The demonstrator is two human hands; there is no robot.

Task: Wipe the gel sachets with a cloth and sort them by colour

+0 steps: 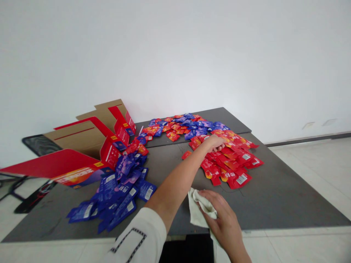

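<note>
My left hand (216, 142) reaches far across the dark table (274, 197), its fingers curled down onto a pile of red packets (233, 164). My right hand (223, 219) rests at the table's near edge and grips a crumpled white cloth (197, 208). A heap of blue packets (120, 190) lies at the near left. Mixed red and blue packets (181, 126) stretch along the far side.
An open red and brown cardboard box (82, 149) lies on its side at the left of the table, packets spilling from it. A white wall stands behind. A black chair frame (33, 197) is at the far left, and pale floor tiles lie to the right.
</note>
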